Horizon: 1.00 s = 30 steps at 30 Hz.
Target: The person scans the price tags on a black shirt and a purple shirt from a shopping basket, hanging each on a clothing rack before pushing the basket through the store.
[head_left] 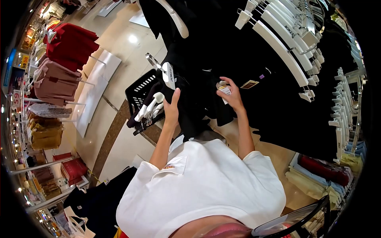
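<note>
Right hand (pixel 233 95) pinching tag (pixel 225 90), black garment (pixel 191 113) between hands, hanger (pixel 168 76) just beyond left hand (pixel 172 110), whose fingers' grip is unclear

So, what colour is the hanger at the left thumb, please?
White; the hanger shows best in the head view.

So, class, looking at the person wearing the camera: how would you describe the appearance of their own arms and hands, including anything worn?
The left hand and right hand are ungloved, and no watch or bracelet shows. The left sleeve and right sleeve are short, plain white, part of a white shirt.
</note>
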Each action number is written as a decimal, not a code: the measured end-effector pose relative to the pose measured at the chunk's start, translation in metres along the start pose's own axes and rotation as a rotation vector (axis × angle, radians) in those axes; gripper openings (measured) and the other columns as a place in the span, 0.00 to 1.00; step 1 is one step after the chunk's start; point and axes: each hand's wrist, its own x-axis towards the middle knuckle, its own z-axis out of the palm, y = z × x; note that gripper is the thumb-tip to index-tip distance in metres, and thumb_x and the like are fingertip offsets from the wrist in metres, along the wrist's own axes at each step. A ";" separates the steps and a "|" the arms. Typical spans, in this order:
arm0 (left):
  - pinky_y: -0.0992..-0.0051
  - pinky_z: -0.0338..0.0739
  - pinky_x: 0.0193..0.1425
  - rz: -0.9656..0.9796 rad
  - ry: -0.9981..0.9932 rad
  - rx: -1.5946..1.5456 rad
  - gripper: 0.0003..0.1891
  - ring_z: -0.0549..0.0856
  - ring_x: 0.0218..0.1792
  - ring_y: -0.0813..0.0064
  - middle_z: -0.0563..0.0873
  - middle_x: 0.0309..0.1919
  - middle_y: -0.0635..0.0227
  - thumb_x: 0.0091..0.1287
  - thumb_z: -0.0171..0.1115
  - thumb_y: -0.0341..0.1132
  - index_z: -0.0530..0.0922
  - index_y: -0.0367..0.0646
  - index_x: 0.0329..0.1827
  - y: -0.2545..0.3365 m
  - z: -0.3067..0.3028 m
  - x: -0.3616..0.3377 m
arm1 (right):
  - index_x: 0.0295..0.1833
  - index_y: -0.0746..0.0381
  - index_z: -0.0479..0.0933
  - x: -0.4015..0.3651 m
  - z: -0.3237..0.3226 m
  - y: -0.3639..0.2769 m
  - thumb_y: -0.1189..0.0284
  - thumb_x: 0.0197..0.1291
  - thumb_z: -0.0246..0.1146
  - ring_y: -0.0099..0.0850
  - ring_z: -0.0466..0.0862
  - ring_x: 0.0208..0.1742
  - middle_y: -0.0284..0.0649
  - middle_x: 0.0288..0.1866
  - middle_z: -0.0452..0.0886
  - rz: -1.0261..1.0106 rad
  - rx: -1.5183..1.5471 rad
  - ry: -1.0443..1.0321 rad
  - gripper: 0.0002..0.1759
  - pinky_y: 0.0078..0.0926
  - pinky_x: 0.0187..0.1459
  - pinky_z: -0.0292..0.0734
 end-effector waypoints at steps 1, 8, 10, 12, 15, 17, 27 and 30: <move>0.76 0.72 0.56 -0.004 -0.012 -0.001 0.24 0.77 0.51 0.76 0.78 0.51 0.66 0.67 0.61 0.41 0.69 0.36 0.60 0.002 -0.001 0.003 | 0.60 0.59 0.70 0.003 -0.005 0.019 0.77 0.46 0.71 0.24 0.79 0.40 0.38 0.42 0.80 0.034 -0.042 0.053 0.33 0.19 0.42 0.74; 0.79 0.76 0.44 0.029 -0.026 -0.140 0.16 0.81 0.38 0.80 0.82 0.39 0.69 0.65 0.63 0.40 0.76 0.37 0.48 0.001 -0.004 0.036 | 0.63 0.56 0.68 0.020 -0.010 0.094 0.67 0.47 0.71 0.44 0.79 0.53 0.51 0.53 0.79 0.010 -0.633 0.184 0.35 0.34 0.54 0.74; 0.79 0.75 0.44 -0.007 -0.014 -0.147 0.16 0.80 0.38 0.81 0.82 0.38 0.71 0.66 0.63 0.41 0.76 0.38 0.47 -0.003 -0.004 0.043 | 0.59 0.56 0.72 0.020 0.003 0.068 0.64 0.50 0.69 0.43 0.79 0.54 0.49 0.53 0.79 0.087 -0.716 0.130 0.29 0.35 0.58 0.71; 0.80 0.72 0.44 -0.026 -0.058 -0.124 0.15 0.77 0.38 0.84 0.80 0.37 0.75 0.68 0.61 0.44 0.76 0.40 0.46 -0.013 -0.008 0.054 | 0.56 0.57 0.75 0.018 0.019 0.033 0.64 0.50 0.70 0.39 0.79 0.52 0.46 0.53 0.78 -0.046 -0.674 0.137 0.26 0.32 0.54 0.73; 0.80 0.72 0.45 -0.074 -0.150 -0.098 0.17 0.77 0.40 0.84 0.80 0.39 0.74 0.69 0.58 0.46 0.75 0.39 0.49 -0.042 -0.019 0.070 | 0.58 0.60 0.73 0.009 0.056 -0.055 0.64 0.51 0.71 0.33 0.78 0.54 0.41 0.55 0.76 -0.107 -0.473 -0.131 0.29 0.31 0.54 0.74; 0.78 0.73 0.49 -0.092 -0.196 -0.109 0.21 0.77 0.44 0.80 0.80 0.45 0.70 0.69 0.58 0.47 0.73 0.38 0.54 -0.047 -0.013 0.065 | 0.66 0.64 0.64 0.003 0.079 -0.081 0.60 0.46 0.74 0.41 0.73 0.61 0.47 0.60 0.71 -0.114 -0.561 -0.240 0.43 0.34 0.61 0.68; 0.77 0.62 0.65 -0.034 -0.564 0.059 0.27 0.69 0.60 0.78 0.70 0.59 0.68 0.71 0.57 0.39 0.59 0.40 0.68 -0.036 -0.003 0.057 | 0.63 0.59 0.66 -0.004 0.100 -0.094 0.81 0.45 0.65 0.49 0.76 0.55 0.45 0.60 0.73 -0.095 -0.816 0.065 0.35 0.38 0.53 0.75; 0.77 0.63 0.64 -0.021 -0.562 0.010 0.26 0.71 0.59 0.78 0.72 0.58 0.68 0.70 0.58 0.38 0.60 0.40 0.66 -0.035 0.003 0.060 | 0.61 0.60 0.69 -0.002 0.097 -0.095 0.81 0.46 0.65 0.49 0.78 0.53 0.47 0.56 0.77 -0.111 -0.854 0.109 0.32 0.37 0.51 0.76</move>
